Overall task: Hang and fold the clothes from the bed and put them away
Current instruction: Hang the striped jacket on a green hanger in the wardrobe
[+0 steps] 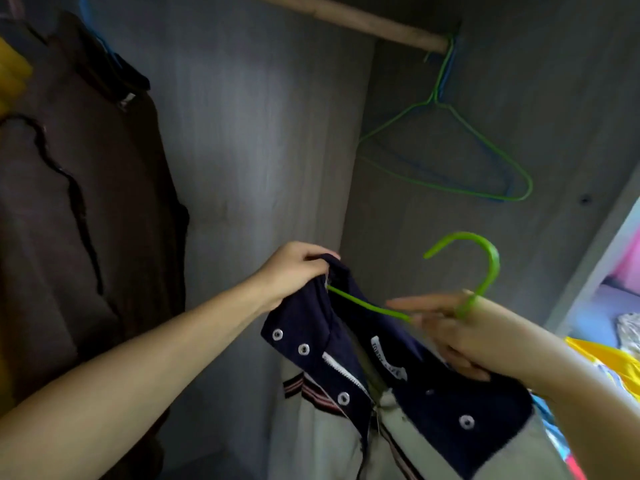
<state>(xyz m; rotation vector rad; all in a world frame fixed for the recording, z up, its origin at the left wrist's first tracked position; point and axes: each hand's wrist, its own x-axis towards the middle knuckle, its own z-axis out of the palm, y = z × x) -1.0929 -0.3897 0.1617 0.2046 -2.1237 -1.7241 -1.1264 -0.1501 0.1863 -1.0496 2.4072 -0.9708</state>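
Observation:
A navy and cream jacket (408, 393) with metal snap buttons hangs in front of me inside the wardrobe. A green hanger (485, 265) is partly inside it, one arm running into the left shoulder and the hook standing up at the right. My left hand (294, 271) grips the jacket's left shoulder over the hanger's end. My right hand (460, 330), blurred, holds the hanger at the base of its hook and the jacket's collar.
A wooden rail (363, 22) crosses the top of the wardrobe. Empty green and blue wire hangers (446, 161) hang at its right end. A dark brown garment (79, 202) hangs at the left. Bright clothes (620, 358) lie beyond the wardrobe's right edge.

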